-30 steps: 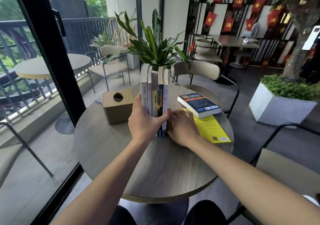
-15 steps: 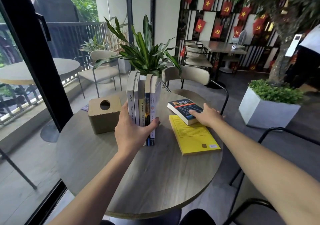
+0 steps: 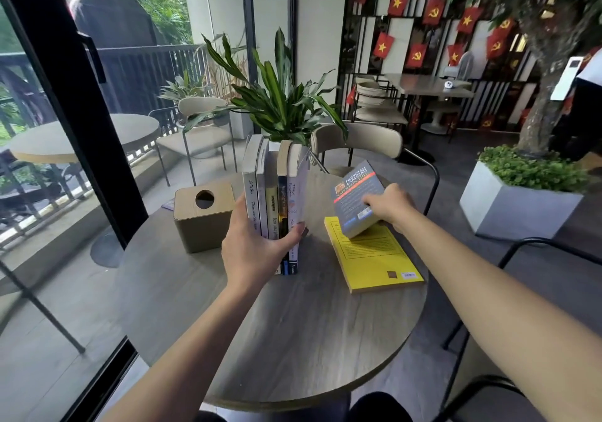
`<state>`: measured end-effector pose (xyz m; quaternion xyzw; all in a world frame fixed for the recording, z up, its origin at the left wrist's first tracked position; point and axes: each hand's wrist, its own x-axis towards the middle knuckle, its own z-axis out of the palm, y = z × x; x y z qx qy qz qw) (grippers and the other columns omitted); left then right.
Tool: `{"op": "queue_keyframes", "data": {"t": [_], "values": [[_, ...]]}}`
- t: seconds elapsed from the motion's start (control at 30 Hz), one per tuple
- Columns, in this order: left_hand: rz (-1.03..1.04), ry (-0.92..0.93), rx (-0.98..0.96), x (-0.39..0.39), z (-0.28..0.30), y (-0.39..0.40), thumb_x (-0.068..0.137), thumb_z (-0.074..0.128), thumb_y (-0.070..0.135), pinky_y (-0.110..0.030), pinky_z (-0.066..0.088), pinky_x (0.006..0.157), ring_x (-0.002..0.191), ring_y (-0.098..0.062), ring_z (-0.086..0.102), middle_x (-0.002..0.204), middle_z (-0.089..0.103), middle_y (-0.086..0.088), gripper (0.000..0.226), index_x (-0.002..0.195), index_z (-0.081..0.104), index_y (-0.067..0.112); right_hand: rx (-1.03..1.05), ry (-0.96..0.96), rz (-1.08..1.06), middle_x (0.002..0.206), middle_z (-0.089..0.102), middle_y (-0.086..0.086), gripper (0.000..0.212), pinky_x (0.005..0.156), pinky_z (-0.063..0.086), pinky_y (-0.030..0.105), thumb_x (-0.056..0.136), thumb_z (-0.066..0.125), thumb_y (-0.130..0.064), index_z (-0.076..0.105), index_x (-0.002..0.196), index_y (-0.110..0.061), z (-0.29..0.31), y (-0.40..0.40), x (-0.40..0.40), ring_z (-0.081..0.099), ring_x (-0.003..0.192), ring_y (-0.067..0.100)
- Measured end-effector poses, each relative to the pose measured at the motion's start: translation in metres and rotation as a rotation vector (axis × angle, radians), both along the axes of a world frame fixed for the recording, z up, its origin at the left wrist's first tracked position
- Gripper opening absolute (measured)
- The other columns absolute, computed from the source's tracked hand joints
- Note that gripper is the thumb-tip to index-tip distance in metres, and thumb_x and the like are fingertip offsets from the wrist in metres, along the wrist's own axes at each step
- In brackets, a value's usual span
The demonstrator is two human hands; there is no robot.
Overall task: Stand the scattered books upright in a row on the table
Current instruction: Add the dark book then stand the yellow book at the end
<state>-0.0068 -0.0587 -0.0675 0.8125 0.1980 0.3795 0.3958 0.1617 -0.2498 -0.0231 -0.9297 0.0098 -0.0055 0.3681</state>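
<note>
Several books stand upright in a row (image 3: pixel 277 193) at the middle of the round wooden table (image 3: pixel 293 340). My left hand (image 3: pixel 257 246) wraps around the near ends of the row, thumb on its right side. My right hand (image 3: pixel 389 206) grips a dark blue book (image 3: pixel 353 198) and holds it tilted up, its lower edge just above a yellow book (image 3: pixel 371 259). The yellow book lies flat on the table to the right of the row.
A tan tissue box (image 3: pixel 203 215) sits left of the row. A potted plant (image 3: pixel 280 96) rises behind the books. A beige chair (image 3: pixel 358 140) stands at the table's far side, a black chair frame (image 3: pixel 521 252) at the right, and a glass door (image 3: pixel 65 128) at the left.
My right hand left the row, reached to the dark blue book lying on the yellow one, and has lifted it up on a tilt. My left hand stayed on the row.
</note>
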Motion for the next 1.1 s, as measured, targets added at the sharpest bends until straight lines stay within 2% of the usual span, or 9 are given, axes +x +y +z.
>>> {"op": "queue_keyframes", "data": {"t": [0.1,0.23,0.37,0.47,0.57,0.7,0.87,1.0,1.1], "values": [[-0.007,0.006,0.0,-0.002,0.001,0.0,0.059,0.077,0.075,-0.043,0.059,0.083,0.104,-0.013,0.067,0.116,0.067,0.009,0.093,0.132,0.043,0.028,0.133,-0.166,-0.02,0.118,0.061,0.015,0.034,0.081,0.049,0.041,0.094,0.049,-0.035,0.049,0.113,-0.007,-0.005,0.012,-0.024,0.058,0.104,0.035],[-0.027,0.028,-0.016,-0.003,0.0,0.001,0.057,0.074,0.082,-0.042,0.06,0.084,0.105,-0.011,0.067,0.117,0.068,0.012,0.097,0.133,0.043,0.03,0.401,-0.345,0.125,0.112,0.062,0.012,0.026,0.073,0.04,0.032,0.098,0.049,-0.025,0.041,0.115,-0.007,-0.03,0.024,-0.066,0.059,0.102,0.033],[-0.022,0.036,-0.016,-0.002,0.003,0.001,0.058,0.075,0.08,-0.039,0.058,0.086,0.103,-0.011,0.067,0.113,0.069,0.012,0.095,0.131,0.045,0.027,0.471,-0.323,0.321,0.105,0.063,0.003,0.031,0.068,0.04,0.023,0.096,0.054,-0.017,0.038,0.122,-0.016,-0.054,0.039,-0.092,0.062,0.095,0.026],[-0.012,0.045,-0.032,-0.001,0.006,0.0,0.058,0.074,0.081,-0.04,0.058,0.084,0.1,-0.011,0.067,0.108,0.069,0.012,0.093,0.129,0.046,0.027,0.501,-0.195,0.465,0.112,0.061,-0.006,0.048,0.085,0.046,0.029,0.092,0.056,-0.012,0.038,0.134,-0.026,-0.064,0.049,-0.107,0.059,0.104,0.017],[-0.004,0.04,-0.059,-0.001,0.012,-0.001,0.057,0.073,0.082,-0.041,0.058,0.082,0.098,-0.011,0.067,0.103,0.068,0.013,0.089,0.123,0.049,0.028,0.457,-0.11,0.594,0.128,0.055,-0.01,0.065,0.1,0.039,0.025,0.087,0.06,-0.004,0.035,0.142,-0.027,-0.068,0.052,-0.115,0.05,0.12,0.009],[-0.007,0.034,-0.1,-0.001,0.022,-0.001,0.049,0.072,0.088,-0.04,0.057,0.082,0.097,-0.011,0.066,0.105,0.067,0.012,0.097,0.121,0.051,0.027,0.324,-0.113,0.64,0.127,0.047,-0.014,0.077,0.09,0.034,0.005,0.081,0.07,-0.001,0.028,0.143,-0.025,-0.064,0.049,-0.119,0.045,0.12,0.003],[0.0,-0.008,-0.029,-0.005,0.022,-0.006,0.042,0.081,0.083,-0.037,0.056,0.087,0.107,-0.013,0.066,0.117,0.066,0.011,0.114,0.134,0.042,0.028,0.29,-0.166,0.585,0.132,0.055,-0.007,0.084,0.099,0.041,0.024,0.072,0.079,-0.002,0.034,0.138,-0.028,-0.06,0.058,-0.119,0.051,0.123,0.01],[0.043,-0.006,0.017,-0.005,0.018,-0.011,0.045,0.086,0.075,-0.036,0.051,0.087,0.113,-0.019,0.064,0.127,0.062,0.006,0.12,0.14,0.038,0.021,0.255,-0.202,0.581,0.137,0.053,-0.002,0.088,0.102,0.041,0.028,0.068,0.082,-0.004,0.035,0.139,-0.025,-0.057,0.061,-0.118,0.049,0.127,0.015],[0.056,0.002,0.026,-0.003,0.016,-0.01,0.048,0.087,0.073,-0.036,0.051,0.086,0.112,-0.021,0.065,0.126,0.063,0.004,0.116,0.139,0.038,0.019,0.156,-0.198,0.629,0.137,0.051,0.001,0.087,0.097,0.039,0.022,0.071,0.078,-0.002,0.031,0.141,-0.025,-0.05,0.055,-0.121,0.048,0.128,0.017]]}}
